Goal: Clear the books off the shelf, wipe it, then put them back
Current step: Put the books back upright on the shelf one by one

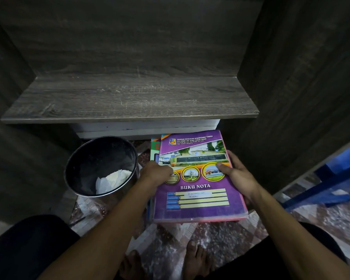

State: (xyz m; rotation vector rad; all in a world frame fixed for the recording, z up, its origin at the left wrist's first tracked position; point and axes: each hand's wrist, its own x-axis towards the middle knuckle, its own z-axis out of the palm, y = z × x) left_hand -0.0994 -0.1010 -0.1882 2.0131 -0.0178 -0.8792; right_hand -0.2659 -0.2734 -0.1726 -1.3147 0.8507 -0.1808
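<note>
2 hands [198,174] grip books [198,178], shelf [129,98] bare

— How is the stack of books [200,218] seen?
— It is gripped cover-up, near and right of centre: its left edge by the left hand [156,172], its right edge by the right hand [237,175]. A purple notebook [202,190] marked "BUKU NOTA" is set on top; green and blue covers are shown at the left.
— And the shelf [129,98]?
— A grey wood-grain board is seen, level, farther off than the stack.
</note>
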